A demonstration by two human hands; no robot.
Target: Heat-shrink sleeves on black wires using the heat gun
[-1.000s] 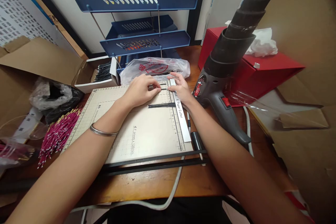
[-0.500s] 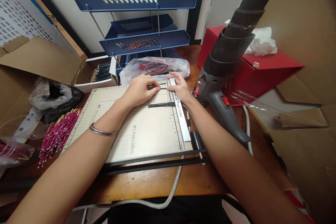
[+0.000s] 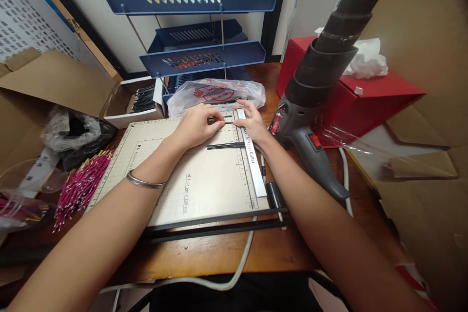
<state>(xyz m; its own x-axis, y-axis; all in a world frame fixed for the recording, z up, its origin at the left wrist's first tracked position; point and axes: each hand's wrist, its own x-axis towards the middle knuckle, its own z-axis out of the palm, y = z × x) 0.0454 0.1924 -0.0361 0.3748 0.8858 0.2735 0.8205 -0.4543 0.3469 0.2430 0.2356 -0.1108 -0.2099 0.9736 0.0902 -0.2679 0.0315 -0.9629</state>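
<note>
A beige paper cutter (image 3: 190, 180) with a printed grid lies on the wooden desk. My left hand (image 3: 195, 126) rests on its far end, fingertips pinching thin black tubes (image 3: 223, 120) against the board. My right hand (image 3: 253, 124) lies on the white cutter guard strip (image 3: 255, 165), fingers touching the same tubes from the right. A second small bundle of black tubes (image 3: 224, 146) lies flat on the board just nearer to me, under neither hand. A metal bangle (image 3: 144, 184) circles my left wrist.
A grey heat gun (image 3: 314, 97) stands upright right of the cutter, before a red box (image 3: 351, 92). A clear plastic bag (image 3: 215, 92), blue stacked trays (image 3: 201, 56) and a white box of black tubes (image 3: 141, 102) sit behind. Magenta wires (image 3: 82, 185) lie left. Cardboard flanks both sides.
Almost nothing has changed; both hands stay at the far end of the cutter, with only tiny finger shifts on the black tubes.
</note>
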